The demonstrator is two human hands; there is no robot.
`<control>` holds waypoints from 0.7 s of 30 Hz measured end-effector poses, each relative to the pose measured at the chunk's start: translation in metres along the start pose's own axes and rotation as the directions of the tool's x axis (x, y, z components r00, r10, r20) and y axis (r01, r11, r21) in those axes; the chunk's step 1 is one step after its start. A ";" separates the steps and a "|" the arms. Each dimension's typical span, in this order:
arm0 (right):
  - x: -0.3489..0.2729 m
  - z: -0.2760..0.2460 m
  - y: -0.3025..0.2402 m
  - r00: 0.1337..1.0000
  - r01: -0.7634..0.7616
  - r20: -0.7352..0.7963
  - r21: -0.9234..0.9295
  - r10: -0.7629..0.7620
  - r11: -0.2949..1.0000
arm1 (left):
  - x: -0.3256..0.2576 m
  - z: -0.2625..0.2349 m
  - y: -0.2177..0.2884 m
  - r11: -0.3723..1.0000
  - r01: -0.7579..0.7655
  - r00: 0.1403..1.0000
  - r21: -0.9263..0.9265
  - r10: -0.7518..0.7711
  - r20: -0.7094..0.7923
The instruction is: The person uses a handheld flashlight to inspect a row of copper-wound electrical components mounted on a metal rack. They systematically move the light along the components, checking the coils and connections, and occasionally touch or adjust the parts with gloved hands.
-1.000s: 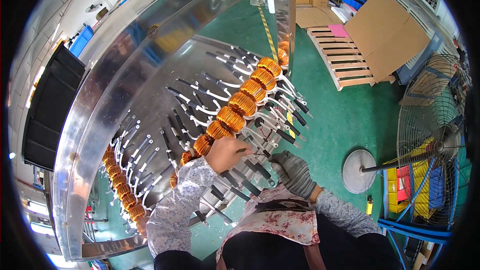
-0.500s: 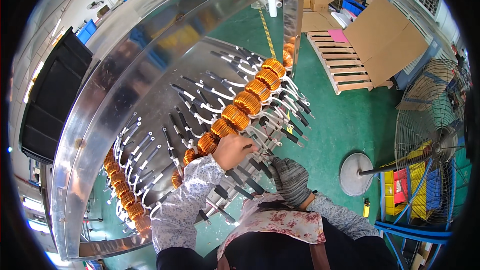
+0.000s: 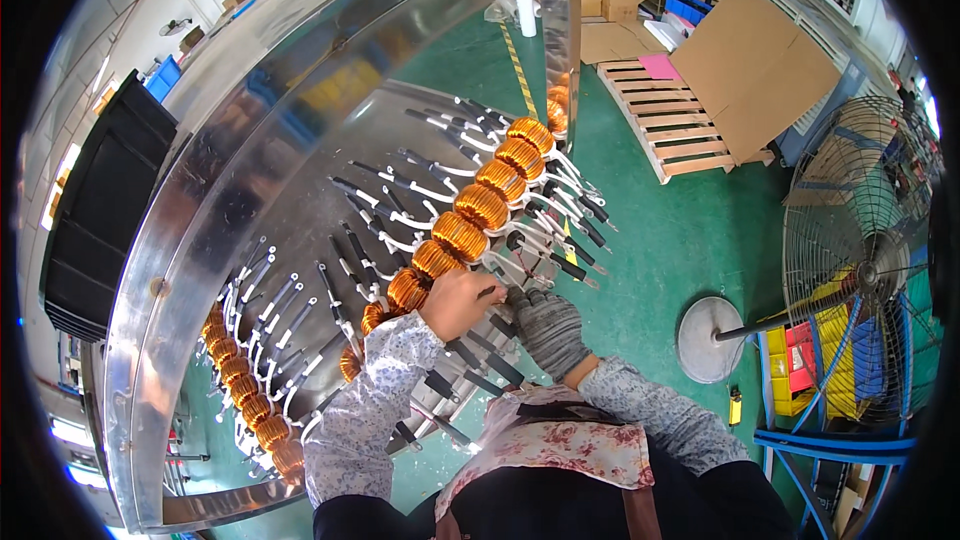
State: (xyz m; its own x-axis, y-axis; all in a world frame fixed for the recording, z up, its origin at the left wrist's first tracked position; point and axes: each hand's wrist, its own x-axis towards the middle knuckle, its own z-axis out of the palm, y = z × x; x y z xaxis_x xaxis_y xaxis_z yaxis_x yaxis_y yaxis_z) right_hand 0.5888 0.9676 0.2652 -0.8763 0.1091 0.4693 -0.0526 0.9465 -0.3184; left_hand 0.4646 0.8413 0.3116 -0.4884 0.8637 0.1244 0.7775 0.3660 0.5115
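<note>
Your left hand (image 3: 458, 302) is bare and curled tight, fingers pinching something small at the lead ends just below a copper coil (image 3: 412, 290). Your right hand (image 3: 548, 330), in a grey knit glove, sits just beside it, half closed over the black-sleeved leads (image 3: 560, 265); can't tell if it actually grips one or only steadies them.

Progress, as a judgement: the ring (image 3: 300, 170) carries a long arc of wound coils, from the upper end near the shiny rim, thru your hands, down to the lower left. All look wound and seated, w/ white and black leads fanned out both sides. The work in hand looks like lead dressing at one coil mid-arc. No visible difference between the coils above your hands and those below, so can't say how many are finished vs. left.

Hard to see:
- what the left fingers pinch: hidden by the hand itself
- coils right under your left sleeve and wrist
- lower end of the arc, squeezed and blurred at the lens edge
- lead tips: too small to tell if terminated

Off to the right, a floor fan (image 3: 860, 260) and a pallet (image 3: 670, 130) w/ cardboard stand well apart.
</note>
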 end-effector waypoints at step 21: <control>0.011 -0.049 -0.006 0.956 -0.064 -0.199 0.571 0.214 0.819 | -0.002 -0.028 0.039 0.342 0.378 0.925 -0.861 -0.105 0.364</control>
State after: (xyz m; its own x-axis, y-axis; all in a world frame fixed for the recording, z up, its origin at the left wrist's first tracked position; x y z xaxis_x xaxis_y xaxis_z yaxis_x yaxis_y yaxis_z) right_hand 0.6031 0.9776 0.3122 -0.7538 0.3675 0.5448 -0.2600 0.5946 -0.7608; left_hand 0.4848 0.8438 0.3551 -0.3889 0.8872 -0.2484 -0.2600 0.1530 0.9534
